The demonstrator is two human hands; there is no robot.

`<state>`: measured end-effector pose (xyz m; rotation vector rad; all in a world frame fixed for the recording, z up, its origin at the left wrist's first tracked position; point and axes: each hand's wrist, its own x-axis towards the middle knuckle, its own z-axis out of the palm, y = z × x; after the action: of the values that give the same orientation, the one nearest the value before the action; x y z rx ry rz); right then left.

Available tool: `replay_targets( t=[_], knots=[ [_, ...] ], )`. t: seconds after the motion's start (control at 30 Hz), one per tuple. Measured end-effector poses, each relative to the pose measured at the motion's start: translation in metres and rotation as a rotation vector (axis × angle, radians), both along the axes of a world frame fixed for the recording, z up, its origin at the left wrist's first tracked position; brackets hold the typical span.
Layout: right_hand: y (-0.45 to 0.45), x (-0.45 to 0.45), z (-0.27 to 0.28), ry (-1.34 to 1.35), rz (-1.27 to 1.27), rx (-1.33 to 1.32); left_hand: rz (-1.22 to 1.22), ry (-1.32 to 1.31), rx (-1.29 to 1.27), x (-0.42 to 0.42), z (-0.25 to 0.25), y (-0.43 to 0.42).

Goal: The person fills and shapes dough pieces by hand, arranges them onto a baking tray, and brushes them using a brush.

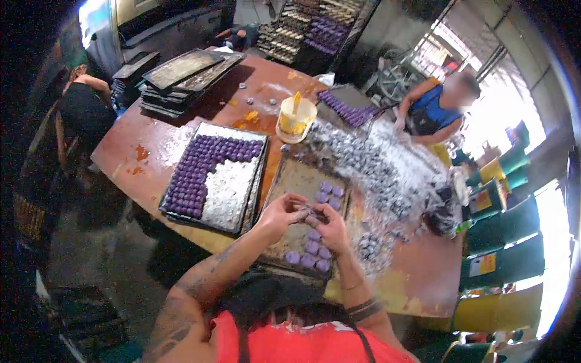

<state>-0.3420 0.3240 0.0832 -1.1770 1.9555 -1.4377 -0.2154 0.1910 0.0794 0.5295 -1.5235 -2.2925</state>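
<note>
My left hand (282,215) and my right hand (331,228) meet over a worn baking tray (296,176). Fingers of both are closed round a small, greyish-purple piece of dough (310,214), partly hidden by them. Flattened purple dough rounds (307,261) lie on the tray by my right wrist, and several more purple rounds (328,195) sit just beyond that hand. Left of my hands is a dark tray holding rows of deep-purple balls (192,175) and a patch of white powder (227,192).
Many flour-dusted dough pieces (375,172) cover the table's right side, near a person in blue (431,112). A white bucket (296,121) stands beyond my tray. Stacked trays (181,78) occupy the far left; another person (85,109) bends beside the table.
</note>
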Motion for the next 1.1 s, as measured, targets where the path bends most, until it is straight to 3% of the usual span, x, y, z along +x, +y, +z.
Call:
replay_targets(
  t=[0.07, 0.1, 0.2, 0.33, 0.37, 0.47, 0.5, 0.6, 0.63, 0.73, 0.77, 0.87, 0.9, 1.0, 1.03, 1.07, 1.1],
  knots=[
    [-0.001, -0.003, -0.012, -0.26, 0.012, -0.096, 0.021, 0.101, 0.137, -0.01, -0.016, -0.001],
    [-0.001, 0.005, 0.005, -0.49, -0.007, -0.183, 0.036, 0.061, 0.212, -0.004, 0.011, 0.006],
    [-0.014, 0.008, 0.0, -0.659, -0.176, -0.315, 0.035, 0.117, 0.318, -0.011, 0.021, 0.003],
    [-0.02, 0.038, 0.05, -0.572, -0.219, -0.391, 0.243, -0.068, -0.604, 0.002, 0.046, 0.001],
    [-0.015, 0.03, 0.047, -0.194, -0.297, -0.235, 0.238, 0.03, -0.653, 0.007, 0.05, 0.005],
    [-0.022, 0.049, 0.077, 0.395, -0.409, -0.154, 0.225, 0.168, -0.17, -0.003, 0.031, 0.008],
    [-0.025, 0.048, 0.063, 0.39, -0.396, -0.175, 0.107, 0.183, 0.236, 0.001, 0.045, 0.0],
    [-0.023, 0.053, 0.06, 0.577, -0.173, -0.04, -0.016, -0.017, 0.358, 0.008, 0.039, -0.027],
    [-0.022, 0.051, 0.064, 0.615, -0.138, 0.022, -0.002, 0.022, 0.335, 0.012, 0.034, -0.032],
    [-0.032, 0.062, 0.084, 0.48, -0.06, -0.077, -0.148, 0.042, 0.168, 0.022, 0.039, -0.029],
    [-0.034, 0.047, 0.055, 0.489, 0.013, -0.097, -0.215, 0.03, 0.265, 0.018, 0.031, -0.021],
    [-0.032, 0.043, 0.055, 0.359, 0.142, -0.121, -0.359, 0.122, 0.466, 0.02, 0.023, -0.015],
    [-0.031, 0.046, 0.051, 0.513, 0.055, -0.166, -0.374, 0.096, 0.484, 0.024, 0.022, -0.014],
    [-0.028, 0.065, 0.007, 0.202, -0.353, -0.089, -0.322, -0.156, 0.357, 0.033, 0.016, -0.011],
    [-0.035, 0.073, 0.002, 0.143, -0.301, -0.181, -0.213, -0.122, 0.365, 0.032, 0.011, -0.007],
    [-0.029, 0.085, 0.002, 0.084, -0.264, -0.039, -0.232, -0.161, 0.408, 0.034, 0.007, -0.016],
    [-0.026, 0.093, -0.004, -0.142, -0.324, -0.058, -0.129, -0.17, 0.256, 0.036, 0.004, -0.018]
  ],
)
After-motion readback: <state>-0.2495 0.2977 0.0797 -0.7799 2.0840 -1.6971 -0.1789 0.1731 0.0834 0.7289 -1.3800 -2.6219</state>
